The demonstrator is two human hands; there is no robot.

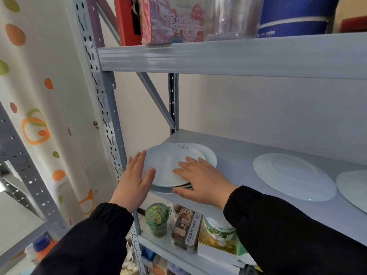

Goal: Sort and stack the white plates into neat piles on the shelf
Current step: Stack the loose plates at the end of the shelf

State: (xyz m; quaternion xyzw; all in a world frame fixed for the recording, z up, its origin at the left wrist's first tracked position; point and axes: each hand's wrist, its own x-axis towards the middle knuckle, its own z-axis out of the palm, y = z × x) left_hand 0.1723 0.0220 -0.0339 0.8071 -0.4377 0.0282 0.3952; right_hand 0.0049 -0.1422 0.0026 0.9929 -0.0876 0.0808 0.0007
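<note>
A pile of white plates (168,165) sits at the left end of the grey shelf (234,155), its top plate upside down and its front edge overhanging the shelf. My left hand (135,177) presses flat against the pile's left rim, fingers apart. My right hand (200,179) lies flat on the top plate, its thumb under the pile's front edge. A single white plate (294,175) lies upside down to the right. Another white plate (353,185) is cut off by the right edge of the view.
The shelf above (218,58) carries a pink box, a clear jar and a blue tub. The shelf below holds a green jar (156,219), a snack box and tins. A grey perforated upright (107,116) stands just left of the pile.
</note>
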